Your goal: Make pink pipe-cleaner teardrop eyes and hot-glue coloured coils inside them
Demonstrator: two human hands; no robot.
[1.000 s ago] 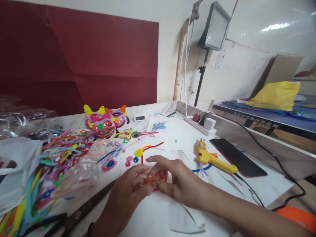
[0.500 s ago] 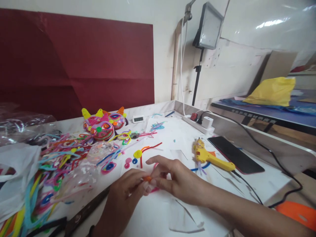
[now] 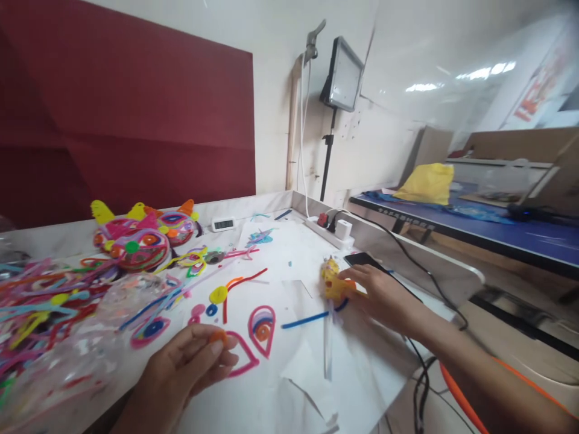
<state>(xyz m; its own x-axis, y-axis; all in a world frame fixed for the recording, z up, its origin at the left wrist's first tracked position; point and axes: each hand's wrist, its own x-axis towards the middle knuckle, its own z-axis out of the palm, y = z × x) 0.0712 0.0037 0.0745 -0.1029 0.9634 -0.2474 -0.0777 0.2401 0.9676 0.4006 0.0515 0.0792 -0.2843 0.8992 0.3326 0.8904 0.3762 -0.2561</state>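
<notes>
Between the thumb and fingers of my left hand [image 3: 192,361] is a small orange coil [image 3: 218,336]. My right hand [image 3: 375,289] lies over the handle of the yellow glue gun [image 3: 335,287], its fingers wrapped round it. Right beside my left fingers is a pink pipe-cleaner outline [image 3: 248,355], partly covered by them. Next to it lies a pink teardrop shape [image 3: 262,331] with an orange coil inside. A yellow coil [image 3: 218,294], a small blue coil [image 3: 211,310] and red and orange strips sit farther back on the white paper.
Loose pipe cleaners [image 3: 40,307] and clear plastic [image 3: 90,355] cover the left side. Colourful masks [image 3: 140,244] and a small white clock [image 3: 224,224] stand at the back. On the right are a black phone [image 3: 362,259], a power strip [image 3: 329,232] and cables.
My hands have parted. The right one has moved right and taken hold of the glue gun, while the left keeps the orange coil. The view has turned to the right.
</notes>
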